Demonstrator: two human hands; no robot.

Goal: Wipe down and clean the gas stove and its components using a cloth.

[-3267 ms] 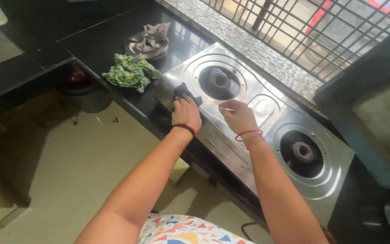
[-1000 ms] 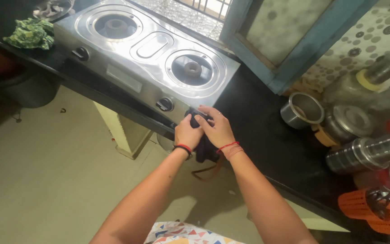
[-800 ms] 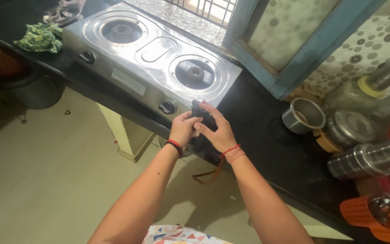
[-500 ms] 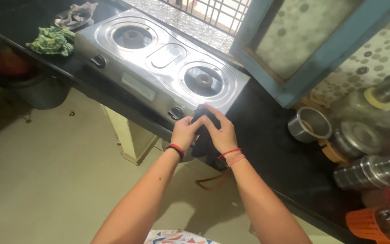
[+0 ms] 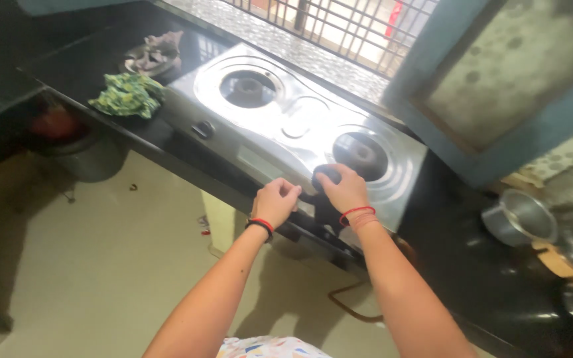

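head view: both hands' fingers (image 5: 331,180) pinching dark cloth (image 5: 323,199) at stove (image 5: 280,126) front edge

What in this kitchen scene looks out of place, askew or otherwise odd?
The steel stove has bare burners with no pan supports. A crumpled green cloth lies loose on the black counter at its far end. Both hands press a dark cloth at its front edge.
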